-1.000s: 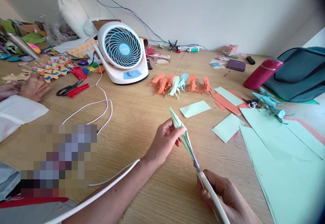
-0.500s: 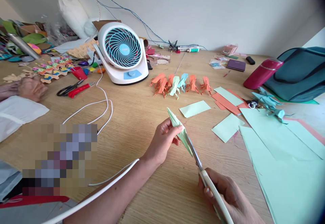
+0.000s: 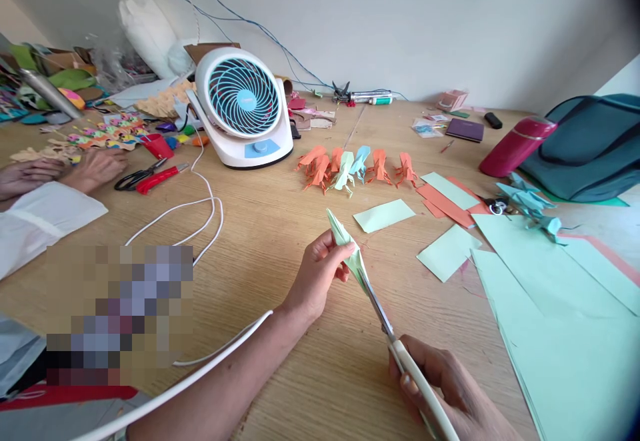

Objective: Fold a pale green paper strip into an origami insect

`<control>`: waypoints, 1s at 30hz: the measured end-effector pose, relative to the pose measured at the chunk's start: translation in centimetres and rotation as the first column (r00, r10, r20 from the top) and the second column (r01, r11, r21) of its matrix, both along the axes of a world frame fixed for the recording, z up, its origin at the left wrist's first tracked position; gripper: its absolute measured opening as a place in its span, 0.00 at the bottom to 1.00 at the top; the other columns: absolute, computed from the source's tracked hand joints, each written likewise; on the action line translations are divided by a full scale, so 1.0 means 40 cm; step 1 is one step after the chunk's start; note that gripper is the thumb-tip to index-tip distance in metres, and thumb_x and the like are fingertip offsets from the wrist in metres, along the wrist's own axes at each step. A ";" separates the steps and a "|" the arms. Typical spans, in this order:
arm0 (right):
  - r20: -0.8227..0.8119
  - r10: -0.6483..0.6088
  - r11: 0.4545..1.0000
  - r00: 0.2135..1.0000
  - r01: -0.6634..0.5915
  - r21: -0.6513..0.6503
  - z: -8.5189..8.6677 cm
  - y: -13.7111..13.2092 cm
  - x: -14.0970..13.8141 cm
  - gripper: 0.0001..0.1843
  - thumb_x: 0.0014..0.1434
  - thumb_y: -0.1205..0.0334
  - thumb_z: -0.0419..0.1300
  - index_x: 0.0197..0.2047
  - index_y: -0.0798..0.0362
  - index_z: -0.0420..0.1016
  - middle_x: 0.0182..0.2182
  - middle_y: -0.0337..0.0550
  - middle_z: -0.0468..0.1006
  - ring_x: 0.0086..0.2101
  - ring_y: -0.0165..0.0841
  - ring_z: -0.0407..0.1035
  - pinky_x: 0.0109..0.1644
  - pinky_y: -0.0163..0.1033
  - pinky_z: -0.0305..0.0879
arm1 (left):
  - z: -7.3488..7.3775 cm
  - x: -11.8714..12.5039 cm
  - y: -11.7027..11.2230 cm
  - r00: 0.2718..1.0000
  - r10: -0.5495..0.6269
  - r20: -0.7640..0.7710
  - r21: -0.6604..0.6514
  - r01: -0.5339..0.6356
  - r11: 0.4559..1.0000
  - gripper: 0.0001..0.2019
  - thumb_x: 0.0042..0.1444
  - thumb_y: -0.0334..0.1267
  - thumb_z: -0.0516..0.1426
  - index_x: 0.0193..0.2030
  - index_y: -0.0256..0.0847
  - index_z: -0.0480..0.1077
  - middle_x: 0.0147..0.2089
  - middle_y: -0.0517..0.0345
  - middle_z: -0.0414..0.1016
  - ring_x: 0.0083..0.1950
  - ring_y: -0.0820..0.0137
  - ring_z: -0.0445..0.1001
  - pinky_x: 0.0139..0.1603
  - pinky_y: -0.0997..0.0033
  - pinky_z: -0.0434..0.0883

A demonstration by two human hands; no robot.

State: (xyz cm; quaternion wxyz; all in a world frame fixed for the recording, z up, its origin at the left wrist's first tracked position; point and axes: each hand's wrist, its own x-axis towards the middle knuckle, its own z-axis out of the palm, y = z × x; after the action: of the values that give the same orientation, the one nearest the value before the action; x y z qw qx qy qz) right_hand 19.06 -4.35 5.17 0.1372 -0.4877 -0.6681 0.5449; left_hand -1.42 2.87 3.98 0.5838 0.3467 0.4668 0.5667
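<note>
Between the thumb and fingers of my left hand (image 3: 323, 271) is a folded piece of pale green paper (image 3: 345, 238), long and pointed at its far end. My right hand (image 3: 445, 381) grips white-handled scissors (image 3: 377, 308), whose metal blades reach the near end of the folded paper. Whether the blades are fully closed on it I cannot tell. Beyond my hands stands a row of folded paper insects (image 3: 344, 169) in orange, green and blue. A pale green paper rectangle (image 3: 384, 215) lies just past my left hand, another paper piece (image 3: 447, 252) to its right.
A white fan (image 3: 243, 104) stands at the back left, its white cable (image 3: 220, 221) looping across the table. Large green sheets (image 3: 575, 334) cover the right side, near a red bottle (image 3: 520, 146) and a teal bag (image 3: 585, 148). Another person's hands (image 3: 95, 168) are at far left.
The scissor blades have shifted slightly left and up against the paper, whose near end now looks shorter or hidden behind them. At far left, the other person's hands have moved right.
</note>
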 end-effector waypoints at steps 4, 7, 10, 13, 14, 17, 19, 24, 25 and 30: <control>0.016 -0.003 1.000 1.000 0.003 -0.020 0.006 0.000 -0.001 0.25 0.59 0.37 0.53 0.25 0.51 0.64 0.22 0.38 0.63 0.26 0.32 0.56 0.30 0.34 0.59 | 0.001 0.002 0.000 1.000 0.004 -0.004 -0.011 -0.004 1.000 0.09 0.50 0.40 0.63 0.29 0.38 0.68 0.26 0.65 0.66 0.23 0.80 0.61 0.21 0.82 0.63; 0.012 -0.001 0.999 1.000 0.001 -0.032 0.004 0.000 -0.001 0.27 0.59 0.35 0.52 0.25 0.51 0.63 0.22 0.38 0.62 0.26 0.32 0.55 0.30 0.34 0.58 | -0.001 0.004 0.001 1.000 0.002 -0.014 -0.019 -0.003 1.000 0.10 0.50 0.40 0.63 0.29 0.38 0.68 0.25 0.66 0.66 0.22 0.81 0.61 0.21 0.82 0.62; 0.008 0.004 0.999 1.000 -0.004 -0.032 -0.005 0.002 0.001 0.28 0.59 0.34 0.52 0.26 0.51 0.63 0.22 0.37 0.60 0.26 0.31 0.53 0.30 0.34 0.57 | -0.004 0.006 0.000 1.000 0.003 -0.015 -0.023 -0.003 1.000 0.10 0.50 0.40 0.63 0.28 0.38 0.67 0.26 0.66 0.65 0.22 0.81 0.60 0.21 0.82 0.62; -0.012 0.039 0.997 0.999 -0.040 -0.062 -0.014 0.004 0.005 0.28 0.61 0.34 0.51 0.26 0.51 0.61 0.22 0.35 0.58 0.26 0.30 0.52 0.29 0.34 0.53 | -0.008 0.011 -0.004 1.000 -0.014 -0.005 -0.029 0.014 0.999 0.10 0.49 0.40 0.63 0.29 0.38 0.68 0.26 0.65 0.65 0.23 0.81 0.60 0.21 0.82 0.63; -0.022 0.052 0.995 0.998 -0.053 -0.080 -0.016 0.005 0.006 0.28 0.62 0.34 0.51 0.27 0.51 0.61 0.22 0.34 0.58 0.26 0.29 0.51 0.29 0.34 0.53 | -0.009 0.012 -0.006 1.000 -0.026 0.000 -0.033 0.026 0.999 0.10 0.50 0.40 0.63 0.29 0.38 0.68 0.26 0.65 0.65 0.23 0.81 0.61 0.21 0.83 0.63; -0.043 0.062 0.991 0.997 -0.067 -0.115 -0.024 0.005 0.011 0.29 0.63 0.33 0.50 0.28 0.51 0.60 0.23 0.34 0.57 0.27 0.29 0.51 0.29 0.34 0.52 | -0.012 0.017 -0.010 0.999 -0.052 0.009 -0.043 0.052 0.998 0.10 0.50 0.41 0.63 0.29 0.38 0.67 0.26 0.65 0.65 0.23 0.80 0.61 0.21 0.83 0.64; -0.045 0.060 0.991 0.997 -0.065 -0.121 -0.031 0.004 0.014 0.29 0.64 0.33 0.49 0.29 0.51 0.60 0.24 0.33 0.57 0.27 0.29 0.51 0.30 0.34 0.51 | -0.013 0.019 -0.011 0.998 -0.059 0.011 -0.046 0.060 0.997 0.10 0.50 0.40 0.63 0.29 0.38 0.67 0.26 0.65 0.66 0.23 0.80 0.62 0.21 0.83 0.64; -0.039 0.066 0.988 0.997 -0.070 -0.138 -0.046 -0.001 0.021 0.28 0.65 0.35 0.49 0.29 0.51 0.58 0.25 0.33 0.57 0.28 0.29 0.50 0.30 0.35 0.50 | -0.013 0.020 -0.013 0.998 -0.063 0.013 -0.038 0.063 0.997 0.10 0.51 0.41 0.63 0.29 0.39 0.68 0.26 0.64 0.67 0.24 0.80 0.62 0.22 0.83 0.64; -0.034 0.064 0.988 0.997 -0.068 -0.139 -0.046 -0.001 0.021 0.28 0.65 0.35 0.49 0.29 0.51 0.58 0.25 0.33 0.57 0.28 0.29 0.50 0.30 0.35 0.49 | -0.013 0.020 -0.013 0.998 -0.061 0.014 -0.034 0.062 0.997 0.10 0.51 0.41 0.63 0.29 0.39 0.68 0.26 0.64 0.67 0.24 0.80 0.62 0.22 0.83 0.65; -0.016 0.068 0.993 0.998 -0.069 -0.100 -0.040 0.003 0.014 0.28 0.65 0.35 0.49 0.28 0.51 0.57 0.24 0.33 0.55 0.27 0.29 0.49 0.30 0.35 0.49 | -0.014 0.020 -0.014 0.998 -0.057 0.023 -0.033 0.058 0.998 0.09 0.51 0.41 0.63 0.29 0.39 0.68 0.27 0.64 0.67 0.25 0.79 0.63 0.22 0.83 0.65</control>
State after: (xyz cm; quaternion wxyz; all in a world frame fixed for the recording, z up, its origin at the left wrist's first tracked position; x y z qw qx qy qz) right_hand 19.60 -4.24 3.56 0.0978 -0.4675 -0.6553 0.5851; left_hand -0.62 2.29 3.44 0.6105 0.3439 0.4598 0.5455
